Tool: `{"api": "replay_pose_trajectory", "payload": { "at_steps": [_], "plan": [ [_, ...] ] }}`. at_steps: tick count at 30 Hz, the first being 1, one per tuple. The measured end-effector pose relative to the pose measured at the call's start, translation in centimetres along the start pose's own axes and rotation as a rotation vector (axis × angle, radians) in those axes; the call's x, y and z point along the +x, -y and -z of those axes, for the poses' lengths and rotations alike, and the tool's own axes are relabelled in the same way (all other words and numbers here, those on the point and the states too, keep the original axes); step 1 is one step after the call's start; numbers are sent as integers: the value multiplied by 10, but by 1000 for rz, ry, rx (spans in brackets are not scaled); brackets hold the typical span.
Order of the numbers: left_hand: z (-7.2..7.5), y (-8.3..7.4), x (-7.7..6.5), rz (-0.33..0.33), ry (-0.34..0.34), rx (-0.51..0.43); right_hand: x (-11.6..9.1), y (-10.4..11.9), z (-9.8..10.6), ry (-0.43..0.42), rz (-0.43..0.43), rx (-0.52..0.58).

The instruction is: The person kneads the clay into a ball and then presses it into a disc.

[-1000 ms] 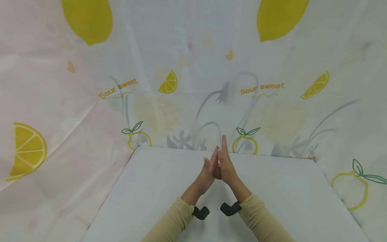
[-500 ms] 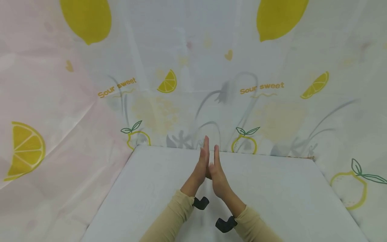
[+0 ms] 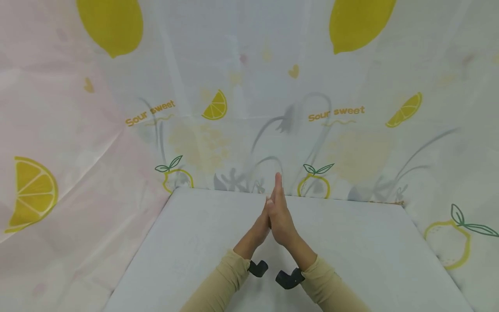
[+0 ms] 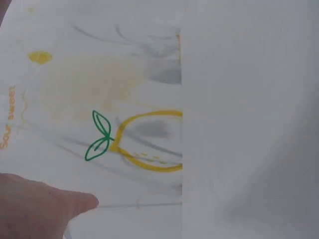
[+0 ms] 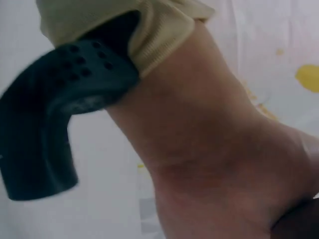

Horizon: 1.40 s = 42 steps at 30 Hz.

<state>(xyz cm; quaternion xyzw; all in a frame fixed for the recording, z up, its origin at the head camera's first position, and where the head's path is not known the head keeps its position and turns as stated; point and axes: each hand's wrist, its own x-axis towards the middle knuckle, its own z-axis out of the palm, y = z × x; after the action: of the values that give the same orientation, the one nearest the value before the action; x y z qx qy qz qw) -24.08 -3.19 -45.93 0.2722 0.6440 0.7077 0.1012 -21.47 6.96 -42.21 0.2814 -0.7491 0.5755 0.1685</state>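
Note:
In the head view my left hand (image 3: pixel 259 229) and right hand (image 3: pixel 281 223) stand palm to palm over the white table, fingers straight and pointing up and away. The right hand covers much of the left. A sliver of a small brown roundish thing (image 3: pixel 270 222) shows between the palms; the rest is hidden, and I cannot tell its kind. In the right wrist view the other wrist (image 5: pixel 199 114) fills the middle, with a dark edge at the lower right. A fingertip (image 4: pixel 82 201) reaches in at the lower left of the left wrist view.
The white table (image 3: pixel 187 242) spreads under both forearms. A cloth backdrop (image 3: pixel 241 95) with printed lemons rises behind it and on both sides. Black curved camera mounts stick out from both sleeves, the left one (image 3: pixel 259 268) and the right one (image 3: pixel 289 279).
The palms slide against each other: first the right fingers reach higher, then the left, now the right again. The brown thing, plainer a second ago, is now mostly covered.

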Motion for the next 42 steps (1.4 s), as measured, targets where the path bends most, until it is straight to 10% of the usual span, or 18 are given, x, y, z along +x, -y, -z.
{"api": "replay_pose_trajectory", "payload": {
  "at_steps": [10, 23, 32, 42],
  "plan": [
    [6, -4, -4, -24, 200, -198, 14, -29, 16, 22, -95, 124],
    [9, -5, 5, -89, -43, -134, -14, -44, 0, 30, -190, 5],
    [11, -6, 13, -10, -230, -5, -30, -27, -17, 56, -115, -50],
    [-1, 5, 4, 11, -33, -27, -7, -28, -1, -11, 19, -192]
  ]
}}
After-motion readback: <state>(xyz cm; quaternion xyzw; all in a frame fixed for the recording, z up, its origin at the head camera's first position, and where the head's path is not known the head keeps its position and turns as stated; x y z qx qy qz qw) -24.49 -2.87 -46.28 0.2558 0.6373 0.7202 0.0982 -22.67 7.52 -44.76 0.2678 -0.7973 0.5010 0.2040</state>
